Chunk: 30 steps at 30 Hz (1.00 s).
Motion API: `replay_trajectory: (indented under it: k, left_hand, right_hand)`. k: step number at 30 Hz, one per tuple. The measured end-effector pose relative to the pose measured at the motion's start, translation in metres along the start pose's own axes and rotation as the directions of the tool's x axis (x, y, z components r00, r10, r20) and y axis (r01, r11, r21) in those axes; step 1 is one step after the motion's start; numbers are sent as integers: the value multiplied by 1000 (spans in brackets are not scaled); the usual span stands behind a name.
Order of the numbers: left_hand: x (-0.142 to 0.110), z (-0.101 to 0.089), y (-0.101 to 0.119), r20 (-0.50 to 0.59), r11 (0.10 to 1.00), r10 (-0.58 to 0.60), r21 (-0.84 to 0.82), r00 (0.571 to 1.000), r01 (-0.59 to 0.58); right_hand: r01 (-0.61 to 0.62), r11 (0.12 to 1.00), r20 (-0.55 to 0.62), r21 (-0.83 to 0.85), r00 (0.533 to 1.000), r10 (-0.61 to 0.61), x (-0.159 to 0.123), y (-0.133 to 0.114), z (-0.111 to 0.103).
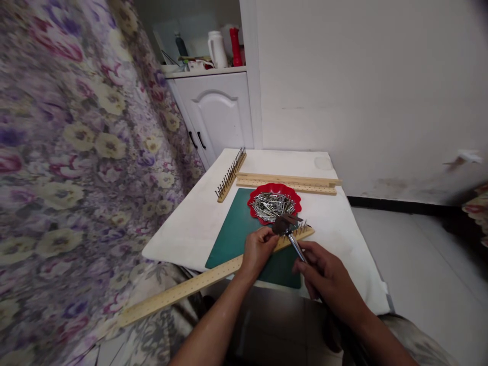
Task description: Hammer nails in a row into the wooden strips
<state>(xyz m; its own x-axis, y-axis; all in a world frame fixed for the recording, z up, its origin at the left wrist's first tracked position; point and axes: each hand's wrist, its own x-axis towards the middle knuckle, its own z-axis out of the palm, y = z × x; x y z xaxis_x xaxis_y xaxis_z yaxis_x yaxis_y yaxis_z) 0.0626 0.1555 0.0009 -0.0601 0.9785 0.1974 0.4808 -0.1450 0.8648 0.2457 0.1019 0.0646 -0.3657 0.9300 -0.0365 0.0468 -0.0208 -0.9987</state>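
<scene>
My right hand (330,277) is closed round the metal handle of a claw hammer (293,242). The hammer's dark head is over a long wooden strip (183,288), just beside the fingertips of my left hand (259,249). That hand rests at the strip with thumb and fingers pinched together; what they hold is hidden. Rows of small marks or holes run along the strip, and several nails (301,227) stand up near its far right end. Under the strip lies a green mat (231,229). A red scalloped dish (298,203) full of loose nails (271,206) stands just beyond the hammer.
More wooden strips (285,183) lie across the white-covered table (183,223) behind the dish. At the back left is a strip studded with upright nails (231,175). A floral curtain (95,152) hangs along the left, and a white cabinet (221,109) stands behind.
</scene>
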Motion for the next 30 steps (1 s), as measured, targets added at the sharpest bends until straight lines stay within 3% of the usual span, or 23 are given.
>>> replay_trajectory:
  k: [12, 22, 26, 30]
  left_hand:
    - [-1, -1, 1, 5, 1000, -12, 1, 1000, 12]
    - [-2, -2, 3, 12, 1000, 11, 9, 1000, -11]
    - [-2, -14, 8, 52, 998, 40, 35, 998, -42]
    - [9, -33, 18, 4, 983, 121, 138, 993, -121]
  right_hand:
    - [-25, 999, 11, -42, 1000, 25, 4, 9, 1]
    - [64, 988, -119, 139, 992, -47, 5, 4, -10]
    - [104, 985, -182, 141, 980, -77, 10, 4, -19]
    - [118, 982, -226, 147, 971, -83, 13, 4, -26]
